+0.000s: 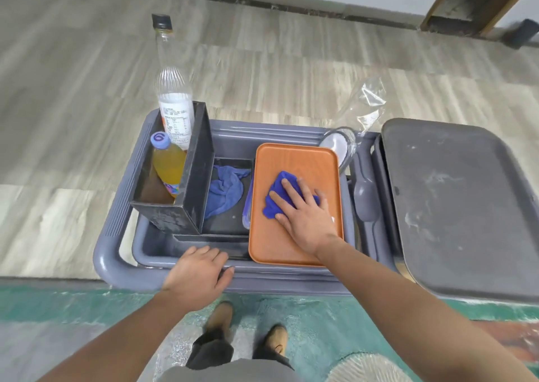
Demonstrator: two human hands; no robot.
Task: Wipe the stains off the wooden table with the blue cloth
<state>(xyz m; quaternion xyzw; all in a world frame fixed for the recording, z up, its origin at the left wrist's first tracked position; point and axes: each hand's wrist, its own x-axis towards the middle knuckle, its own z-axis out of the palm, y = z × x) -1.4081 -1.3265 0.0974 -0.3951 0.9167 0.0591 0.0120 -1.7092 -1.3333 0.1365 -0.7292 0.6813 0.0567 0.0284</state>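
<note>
Wood-grain orange surface [294, 160] lies in a grey cart [116, 206] over pale floorboards. On it, mid-way, sits the bunched blue cloth [280, 204] — pinned flat under the right hand [303, 212], fingers spread, not clenched. Its long axis runs near to far, with bare board both ways. Left hand [198, 274] rests open on the near cart rim — farther off.

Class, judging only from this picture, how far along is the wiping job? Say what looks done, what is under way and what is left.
Done: the blue cloth is already out on the wood-look orange tray. Under way: the right hand presses the cloth flat mid-tray while the left hand rests on the grey cart's rim. Left: the tray's near and far ends; no stains are clearly visible, so progress is hard to judge.
</note>
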